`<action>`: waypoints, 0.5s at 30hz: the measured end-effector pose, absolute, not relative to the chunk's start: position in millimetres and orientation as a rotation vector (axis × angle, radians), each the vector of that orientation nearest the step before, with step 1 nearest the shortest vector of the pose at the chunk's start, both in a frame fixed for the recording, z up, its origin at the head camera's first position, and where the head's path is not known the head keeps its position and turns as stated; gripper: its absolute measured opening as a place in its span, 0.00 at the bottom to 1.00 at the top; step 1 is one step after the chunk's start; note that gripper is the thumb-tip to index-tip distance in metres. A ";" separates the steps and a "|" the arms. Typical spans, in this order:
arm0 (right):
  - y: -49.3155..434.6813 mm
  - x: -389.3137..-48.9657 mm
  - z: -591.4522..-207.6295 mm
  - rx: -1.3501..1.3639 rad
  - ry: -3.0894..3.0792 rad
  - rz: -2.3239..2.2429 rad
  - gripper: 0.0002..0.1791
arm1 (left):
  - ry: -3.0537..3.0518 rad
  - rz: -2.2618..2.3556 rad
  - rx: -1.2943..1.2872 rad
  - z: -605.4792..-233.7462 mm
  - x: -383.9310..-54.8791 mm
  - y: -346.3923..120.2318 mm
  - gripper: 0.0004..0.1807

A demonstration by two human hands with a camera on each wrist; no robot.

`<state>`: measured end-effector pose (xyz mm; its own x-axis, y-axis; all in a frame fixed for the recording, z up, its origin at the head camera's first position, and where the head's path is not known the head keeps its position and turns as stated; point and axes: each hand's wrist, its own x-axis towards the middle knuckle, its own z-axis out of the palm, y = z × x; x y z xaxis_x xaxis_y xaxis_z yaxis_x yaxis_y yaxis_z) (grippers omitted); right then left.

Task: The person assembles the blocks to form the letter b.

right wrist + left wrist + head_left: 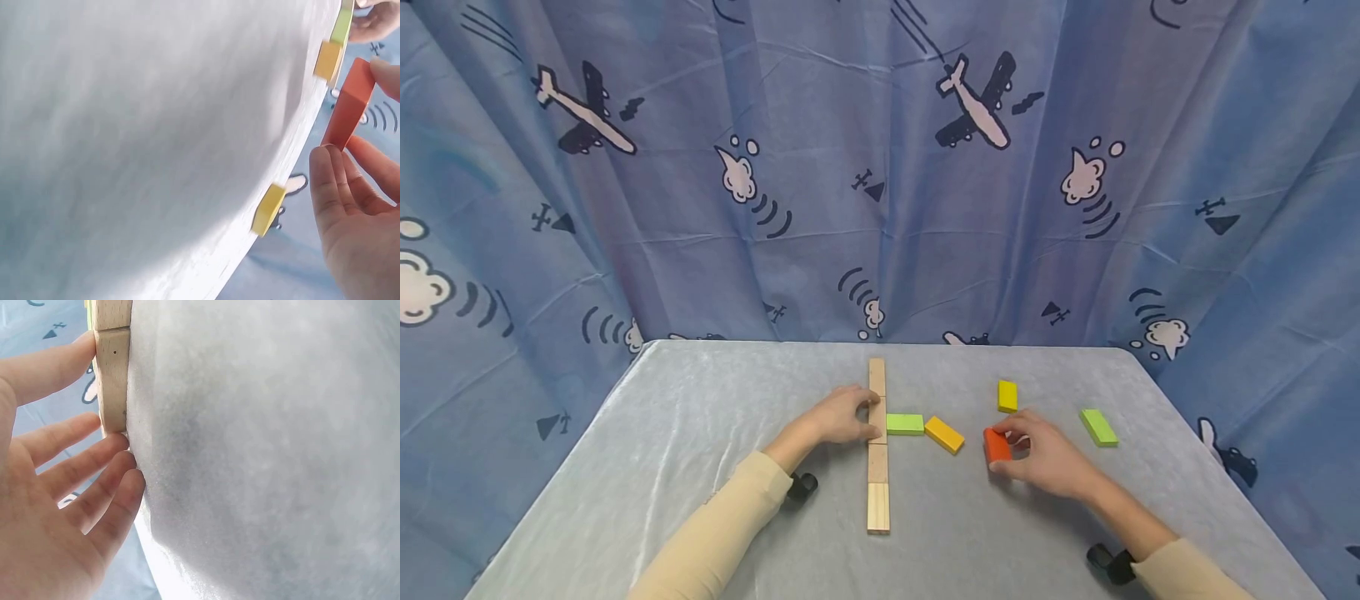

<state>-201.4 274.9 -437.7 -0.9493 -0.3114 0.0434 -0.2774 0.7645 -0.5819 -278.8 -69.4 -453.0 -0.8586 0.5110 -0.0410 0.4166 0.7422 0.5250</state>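
My left hand [842, 415] touches one plain wooden block [114, 381] with thumb and fingertips. Thumb and index finger lie apart along its upper edge, and the other fingers extend loosely past it. That block belongs to a straight row of several plain wooden blocks [878, 504] running away from me. Farther right, my right hand [1048, 458] pinches a red-orange block [352, 103] between thumb and fingertips at its two ends. A light green block [905, 425] lies crosswise against the row's right side. Near its right end is an orange-yellow block [943, 435], set at an angle.
A yellow block [1007, 397] lies just beyond my right hand. Another green block [1100, 427] is to the right of that hand. Everything rests on a table with a pale grey cloth [715, 400]. Behind its far edge hangs a blue curtain [820, 208] printed with airplanes.
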 end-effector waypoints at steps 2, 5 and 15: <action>270.8 -199.9 -438.5 -0.517 2.885 -0.952 0.30 | 2.759 0.764 0.740 -453.0 -278.5 -69.3 0.30; 265.2 -198.4 -439.5 -0.541 2.873 -0.944 0.29 | 2.757 0.764 0.742 -453.1 -278.5 -69.4 0.30; 253.2 -197.1 -446.4 -0.619 2.868 -0.875 0.28 | 2.760 0.756 0.739 -455.1 -279.6 -69.2 0.30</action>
